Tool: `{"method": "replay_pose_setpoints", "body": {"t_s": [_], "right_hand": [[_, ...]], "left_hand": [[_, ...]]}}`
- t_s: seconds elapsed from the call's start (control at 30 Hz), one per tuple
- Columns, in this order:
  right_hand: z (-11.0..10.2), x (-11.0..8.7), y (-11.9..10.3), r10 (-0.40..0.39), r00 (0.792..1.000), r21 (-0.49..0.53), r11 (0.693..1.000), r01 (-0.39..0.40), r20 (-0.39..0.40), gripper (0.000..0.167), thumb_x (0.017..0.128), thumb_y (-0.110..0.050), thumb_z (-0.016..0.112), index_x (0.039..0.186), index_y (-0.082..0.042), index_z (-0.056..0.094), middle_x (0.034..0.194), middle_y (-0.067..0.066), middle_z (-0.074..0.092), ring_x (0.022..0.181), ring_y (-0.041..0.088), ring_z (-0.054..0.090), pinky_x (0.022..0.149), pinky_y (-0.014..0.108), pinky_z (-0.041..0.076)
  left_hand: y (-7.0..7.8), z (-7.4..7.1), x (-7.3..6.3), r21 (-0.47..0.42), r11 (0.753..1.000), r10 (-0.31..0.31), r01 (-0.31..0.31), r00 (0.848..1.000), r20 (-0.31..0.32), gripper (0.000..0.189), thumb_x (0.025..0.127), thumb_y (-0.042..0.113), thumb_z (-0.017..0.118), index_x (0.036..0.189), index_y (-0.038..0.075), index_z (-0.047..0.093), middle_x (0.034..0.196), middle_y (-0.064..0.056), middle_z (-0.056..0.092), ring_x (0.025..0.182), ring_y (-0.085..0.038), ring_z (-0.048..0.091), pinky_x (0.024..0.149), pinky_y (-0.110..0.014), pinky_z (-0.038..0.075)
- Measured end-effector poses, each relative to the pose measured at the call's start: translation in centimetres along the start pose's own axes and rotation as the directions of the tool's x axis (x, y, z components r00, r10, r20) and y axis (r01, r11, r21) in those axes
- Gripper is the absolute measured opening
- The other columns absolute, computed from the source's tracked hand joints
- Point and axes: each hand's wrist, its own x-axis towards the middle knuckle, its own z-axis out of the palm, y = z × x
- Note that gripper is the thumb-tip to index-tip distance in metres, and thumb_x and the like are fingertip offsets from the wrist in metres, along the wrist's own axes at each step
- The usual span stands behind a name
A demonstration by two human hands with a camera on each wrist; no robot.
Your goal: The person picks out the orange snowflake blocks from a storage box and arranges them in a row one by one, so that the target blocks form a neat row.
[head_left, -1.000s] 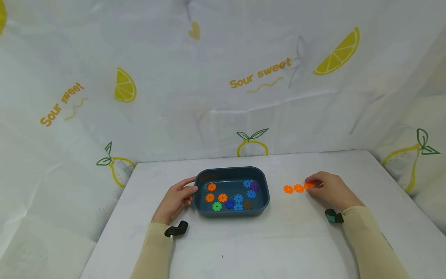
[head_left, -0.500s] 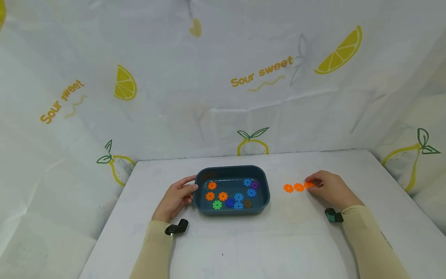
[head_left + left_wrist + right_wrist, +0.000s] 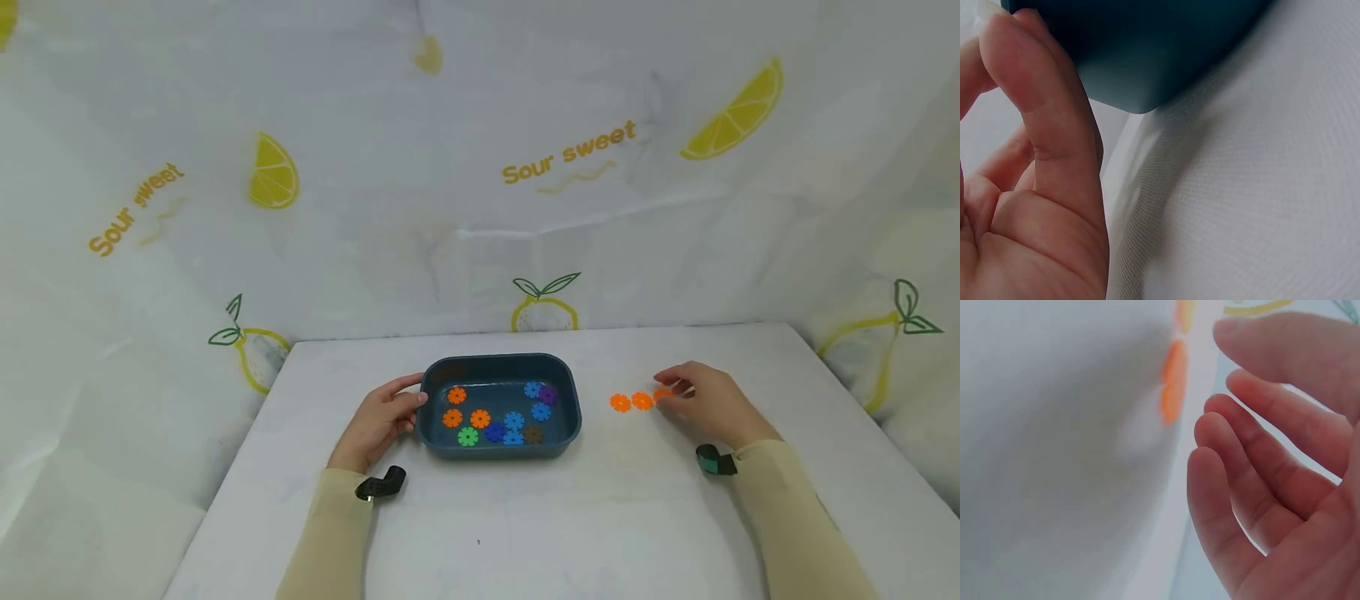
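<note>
At its left end, a dark teal plastic tray (image 3: 495, 452) is held by my left hand (image 3: 378, 427), thumb at the rim and fingers along the outer wall. In the left wrist view a tray corner (image 3: 1129, 87) shows past the thumb. Three orange notched snowflake discs lie in a row on the table to the right of the tray. Over the rightmost orange disc (image 3: 662, 394) is my right hand (image 3: 712, 407), partly covering it. The right wrist view shows its fingers (image 3: 1210, 481) loosely bent and parted from the thumb, holding nothing, with an orange disc (image 3: 1174, 384) beside them.
Inside the tray lie several more discs: a green disc (image 3: 468, 437), a purple disc (image 3: 548, 395), a brown disc (image 3: 533, 434), orange and blue ones. Behind the white table (image 3: 525, 533) hangs a lemon-print cloth (image 3: 420, 275).
My right hand has let go of the rightmost orange disc, its thumb and fingers now spread apart. The left hand keeps its hold on the tray. The head view has tilted slightly.
</note>
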Motion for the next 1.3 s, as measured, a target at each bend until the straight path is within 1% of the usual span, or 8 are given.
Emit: {"method": "replay_pose_setpoints", "body": {"t_s": [0.17, 0.33, 0.53, 0.73, 0.8, 0.9, 1.07, 1.3], "right_hand": [[0.0, 1.0, -3.2, -0.045, 0.999, -0.006, 0.999, 0.045, 0.013, 0.036, 0.102, -0.023, 0.075, 0.134, -0.007, 0.073, 0.123, 0.012, 0.072, 0.107, 0.031, 0.068, 0.089, 0.044, 0.061], [0.8, 4.3, -9.1, -0.2, 0.978, -0.035, 0.979, 0.203, 0.066, 0.03, 0.103, -0.02, 0.075, 0.129, -0.007, 0.075, 0.12, 0.01, 0.075, 0.108, 0.029, 0.068, 0.097, 0.054, 0.06], [2.8, 7.5, -16.1, -0.345, 0.916, -0.112, 0.921, 0.372, 0.205, 0.028, 0.102, -0.019, 0.076, 0.128, -0.008, 0.076, 0.12, 0.005, 0.077, 0.11, 0.023, 0.071, 0.1, 0.048, 0.06], [6.1, 9.2, -21.1, -0.408, 0.829, -0.183, 0.846, 0.501, 0.382, 0.028, 0.101, -0.02, 0.077, 0.128, -0.011, 0.077, 0.124, 0.004, 0.076, 0.111, 0.02, 0.071, 0.103, 0.044, 0.059], [7.2, 9.5, -22.2, -0.408, 0.804, -0.199, 0.827, 0.526, 0.431, 0.028, 0.101, -0.02, 0.078, 0.127, -0.011, 0.077, 0.123, 0.005, 0.077, 0.11, 0.021, 0.07, 0.104, 0.045, 0.059], [8.7, 9.8, -23.5, -0.385, 0.782, -0.22, 0.814, 0.538, 0.489, 0.03, 0.1, -0.022, 0.08, 0.127, -0.01, 0.077, 0.121, 0.005, 0.077, 0.11, 0.021, 0.069, 0.107, 0.044, 0.058], [10.7, 10.0, -24.8, -0.354, 0.77, -0.252, 0.801, 0.543, 0.531, 0.031, 0.096, -0.025, 0.084, 0.124, -0.011, 0.079, 0.115, 0.002, 0.077, 0.103, 0.018, 0.071, 0.103, 0.042, 0.06], [12.2, 10.2, -25.1, -0.362, 0.758, -0.246, 0.794, 0.555, 0.543, 0.026, 0.093, -0.023, 0.087, 0.115, -0.011, 0.08, 0.106, 0.001, 0.077, 0.092, 0.015, 0.068, 0.096, 0.04, 0.062]], "left_hand": [[-0.1, 0.4, 0.5, -0.006, 1.0, 0.005, -0.005, 1.0, 0.027, 0.054, 0.101, 0.021, 0.077, 0.152, 0.015, 0.06, 0.086, 0.001, 0.067, 0.071, -0.012, 0.056, 0.065, -0.021, 0.053], [-0.3, 0.1, 0.4, -0.002, 1.0, 0.01, -0.01, 1.0, 0.009, 0.053, 0.1, 0.021, 0.078, 0.15, 0.017, 0.062, 0.086, 0.0, 0.067, 0.071, -0.013, 0.056, 0.065, -0.022, 0.053], [-0.2, 0.2, 0.4, 0.002, 1.0, 0.021, -0.021, 1.0, 0.006, 0.05, 0.1, 0.021, 0.078, 0.148, 0.018, 0.064, 0.086, -0.001, 0.066, 0.07, -0.014, 0.056, 0.066, -0.023, 0.053], [0.1, 0.3, 0.5, 0.014, 1.0, 0.019, -0.02, 1.0, 0.015, 0.049, 0.1, 0.021, 0.078, 0.147, 0.019, 0.065, 0.088, -0.001, 0.066, 0.071, -0.015, 0.056, 0.067, -0.024, 0.052], [0.1, 0.4, 0.5, 0.021, 1.0, 0.022, -0.023, 1.0, 0.012, 0.049, 0.099, 0.021, 0.079, 0.147, 0.02, 0.065, 0.088, -0.002, 0.067, 0.071, -0.015, 0.056, 0.068, -0.024, 0.053], [0.2, 0.4, 0.6, 0.031, 0.999, 0.022, -0.023, 1.0, 0.01, 0.049, 0.099, 0.023, 0.08, 0.146, 0.021, 0.066, 0.089, -0.003, 0.068, 0.07, -0.015, 0.058, 0.067, -0.024, 0.055], [0.2, 0.2, 0.5, 0.042, 0.999, 0.026, -0.026, 1.0, 0.015, 0.048, 0.1, 0.024, 0.079, 0.147, 0.022, 0.067, 0.089, -0.002, 0.069, 0.07, -0.014, 0.059, 0.067, -0.024, 0.056], [0.1, -0.7, 0.2, 0.043, 0.999, 0.023, -0.023, 1.0, 0.002, 0.05, 0.1, 0.022, 0.079, 0.148, 0.021, 0.066, 0.092, -0.003, 0.069, 0.071, -0.014, 0.06, 0.067, -0.024, 0.056]]}}
